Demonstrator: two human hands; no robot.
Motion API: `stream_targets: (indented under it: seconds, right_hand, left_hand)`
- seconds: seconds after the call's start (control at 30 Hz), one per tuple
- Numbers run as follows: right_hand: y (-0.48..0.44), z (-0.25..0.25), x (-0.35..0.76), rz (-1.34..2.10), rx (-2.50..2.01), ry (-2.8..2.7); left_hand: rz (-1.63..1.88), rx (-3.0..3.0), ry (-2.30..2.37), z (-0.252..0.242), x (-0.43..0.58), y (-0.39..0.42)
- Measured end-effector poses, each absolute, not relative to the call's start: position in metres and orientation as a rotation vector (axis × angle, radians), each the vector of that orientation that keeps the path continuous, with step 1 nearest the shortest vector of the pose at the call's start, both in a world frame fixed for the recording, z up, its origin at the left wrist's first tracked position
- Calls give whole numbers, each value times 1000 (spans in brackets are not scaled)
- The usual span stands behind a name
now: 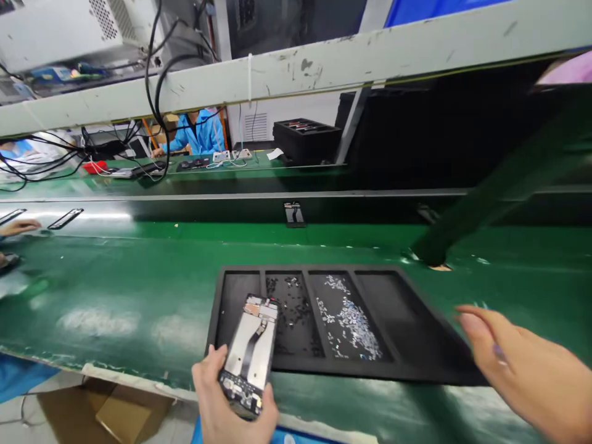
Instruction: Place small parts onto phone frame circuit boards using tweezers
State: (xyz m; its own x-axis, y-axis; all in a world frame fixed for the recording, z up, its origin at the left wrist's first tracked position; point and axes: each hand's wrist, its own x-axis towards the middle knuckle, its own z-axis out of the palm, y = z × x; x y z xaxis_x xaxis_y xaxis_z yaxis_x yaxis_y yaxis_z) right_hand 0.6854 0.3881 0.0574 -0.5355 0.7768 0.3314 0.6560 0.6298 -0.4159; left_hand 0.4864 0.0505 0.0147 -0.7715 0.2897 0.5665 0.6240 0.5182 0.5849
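My left hand (pixel 226 404) grips an opened phone body (pixel 252 351) by its lower end, its inner side facing up with a black flex cable down the middle. The phone's top end lies over the left compartments of a black tray (pixel 416 327). Two middle compartments hold several small dark screws (pixel 291 302) and several small silvery screws (pixel 349 320). My right hand (pixel 522 370), blurred, hovers at the tray's right edge with fingers stretched toward it, and something thin seems to lie against them.
The tray sits on a green conveyor belt (pixel 139 290). Another phone part (pixel 294 214) lies on the belt farther back. A co-worker's hand (pixel 18 227) shows at the far left, and a person in blue (pixel 197 132) sits beyond. A cardboard box (pixel 106 413) is below the bench.
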Motion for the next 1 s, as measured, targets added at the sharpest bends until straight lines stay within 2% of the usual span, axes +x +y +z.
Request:
stream_targets:
  seconds: [0.07, 0.17, 0.23, 0.33, 0.53, 0.67, 0.77, 1.0]
  right_hand:
    - [378, 78, 665, 639, -1057, -2344]
    - [364, 96, 609, 1125, -655, -2390]
    - [357, 96, 565, 1383, -598, -2444]
    - [354, 76, 513, 1634, -617, -2400]
    - [361, 33, 492, 1608, -735, -2239]
    - [362, 31, 497, 1557, -772, -2287]
    - [364, 30, 493, 1671, -792, -2206]
    - [371, 29, 492, 1780, -798, -2197]
  left_hand:
    - [-1081, -815, -2362, 2, 501, 63]
    - [-892, -900, -2432, -18, 511, 63]
    - [-767, -975, -2499, -21, 512, 52]
    - [-611, -1216, -2529, 3, 491, 39]
    - [-675, -2106, -2345, 68, 378, 101]
    - [-512, -2578, -2166, 61, 327, 159]
    - [-497, -2686, -2099, 49, 317, 176]
    - [-710, -2703, -2104, 38, 317, 178]
